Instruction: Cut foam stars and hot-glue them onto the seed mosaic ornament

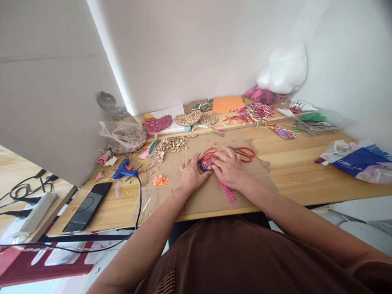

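Note:
A small purple ornament with orange stars point(207, 163) lies on a flat sheet of cardboard point(199, 204). Its pink tassel point(227, 192) trails toward the table's front edge, and a red cord loop point(210, 150) shows at its far side. My left hand point(192, 174) curves round the left edge, thumb along the near side. From the right, my right hand point(228, 168) grips the other edge, its fingers covering part of the ornament. Red-handled scissors point(245, 153) lie just beyond my right hand.
Left of the cardboard are a blue glue gun point(125, 170) with a trailing cord, a black phone point(87, 207) and orange scraps point(161, 180). Peanut shells point(173, 145) and heart-shaped pieces point(158, 123) lie behind. Colourful tassels point(254, 114) and a plastic bag point(358, 160) are rightward.

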A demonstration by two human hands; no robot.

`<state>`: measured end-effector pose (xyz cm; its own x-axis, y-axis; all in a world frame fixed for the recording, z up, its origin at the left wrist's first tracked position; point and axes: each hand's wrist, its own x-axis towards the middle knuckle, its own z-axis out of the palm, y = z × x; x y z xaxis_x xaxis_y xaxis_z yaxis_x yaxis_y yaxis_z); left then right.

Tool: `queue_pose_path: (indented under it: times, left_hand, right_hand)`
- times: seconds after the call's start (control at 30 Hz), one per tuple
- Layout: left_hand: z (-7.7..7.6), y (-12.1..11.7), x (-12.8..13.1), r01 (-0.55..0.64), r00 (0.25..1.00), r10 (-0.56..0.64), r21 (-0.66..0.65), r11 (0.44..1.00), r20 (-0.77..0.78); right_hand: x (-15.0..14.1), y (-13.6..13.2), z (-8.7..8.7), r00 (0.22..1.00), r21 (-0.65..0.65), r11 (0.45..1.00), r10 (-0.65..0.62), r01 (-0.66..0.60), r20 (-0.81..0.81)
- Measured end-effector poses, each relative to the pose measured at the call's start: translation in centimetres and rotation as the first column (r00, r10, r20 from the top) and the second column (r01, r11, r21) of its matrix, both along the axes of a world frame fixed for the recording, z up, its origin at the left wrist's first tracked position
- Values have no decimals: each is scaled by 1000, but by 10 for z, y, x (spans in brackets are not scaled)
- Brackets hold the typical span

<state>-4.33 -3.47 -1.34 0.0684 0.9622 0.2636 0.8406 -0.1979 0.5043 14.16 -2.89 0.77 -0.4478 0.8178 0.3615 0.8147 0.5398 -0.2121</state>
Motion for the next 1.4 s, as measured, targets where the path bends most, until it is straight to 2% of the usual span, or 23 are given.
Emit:
queue_pose_path:
  times: [0.2, 0.8, 1.0, 1.17, 1.27, 1.4]
  left_hand:
    - [-9, -2, 0, -12, 1000, 12, 89, 996, -10]
    - [-10, -2, 0, -17, 999, 19, 82, 997, -27]
    - [-7, -3, 0, -18, 999, 21, 72, 997, -32]
    - [-7, -4, -2, 5, 1000, -3, 65, 998, -27]
    - [-6, -5, -3, 31, 999, -28, 67, 997, -40]
    - [-6, -6, -3, 53, 998, -50, 77, 996, -50]
  right_hand:
    - [7, 1, -1, 994, 57, 997, -47, 53, -103]
    - [-5, 9, -6, 991, 28, 994, 101, -104, 91]
    - [-3, 9, -6, 998, 36, 998, 55, -56, 31]
    - [9, 14, -12, 982, 126, 991, -25, 49, -187]
    - [12, 17, -15, 970, 162, 987, 28, 12, -243]
    - [8, 16, -15, 974, 148, 988, 76, -45, -212]
